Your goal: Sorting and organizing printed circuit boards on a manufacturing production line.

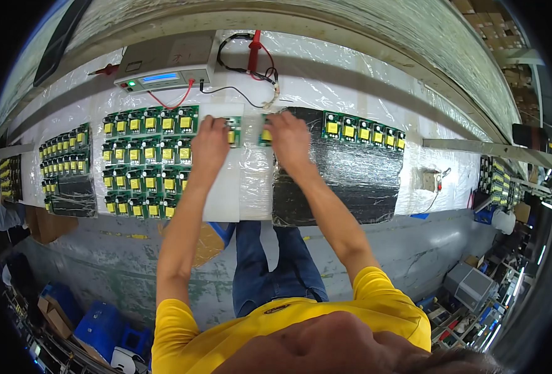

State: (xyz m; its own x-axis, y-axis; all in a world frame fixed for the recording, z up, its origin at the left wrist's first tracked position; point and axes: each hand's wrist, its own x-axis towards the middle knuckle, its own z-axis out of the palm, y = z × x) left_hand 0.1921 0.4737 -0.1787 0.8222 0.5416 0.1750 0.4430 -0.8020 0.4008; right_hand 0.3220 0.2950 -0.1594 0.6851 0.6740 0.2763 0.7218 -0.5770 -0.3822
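My left hand [210, 146] is closed at the top right of a white sheet [223, 199], gripping a green circuit board [236, 134] that shows past its fingers. Just across a gap, my right hand [290, 142] has its fingers on another circuit board [265, 135] with a yellow part, at the left edge of a black film-wrapped panel [350, 181]. Fingers cover much of both boards. Rows of similar boards [135, 153] with yellow transformers stand left of my left hand. One row of boards [364, 133] lies along the far edge of the black panel.
Behind the boards sits a grey bench tester [163, 65] with a lit blue display, red and black leads, and a red probe [254, 53]. More boards [64, 153] rest on another black panel at far left. A small switch box [430, 179] is at right.
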